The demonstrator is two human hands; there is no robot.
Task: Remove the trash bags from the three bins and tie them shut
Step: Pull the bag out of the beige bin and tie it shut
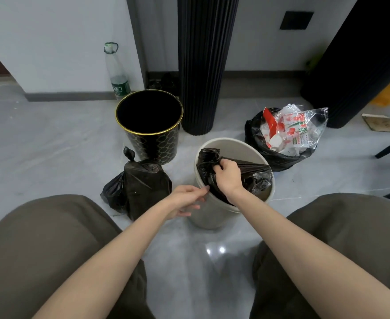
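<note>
At far left a tied black bag (pixel 141 183) sits on the floor just before the black gold-rimmed bin (pixel 152 146), whose inside shows only darkness. Next comes the white bin (pixel 212 217), with a black trash bag (pixel 254 176) in it. Our left hand (pixel 184 199) pinches that bag's edge at the near rim between thumb and forefinger. Our right hand (pixel 229 176) has its fingers curled tight round the gathered neck, and the bunched top pokes out beyond them. At far right an open black liner (pixel 279 157) holds heaped wrappers (pixel 290 130).
</note>
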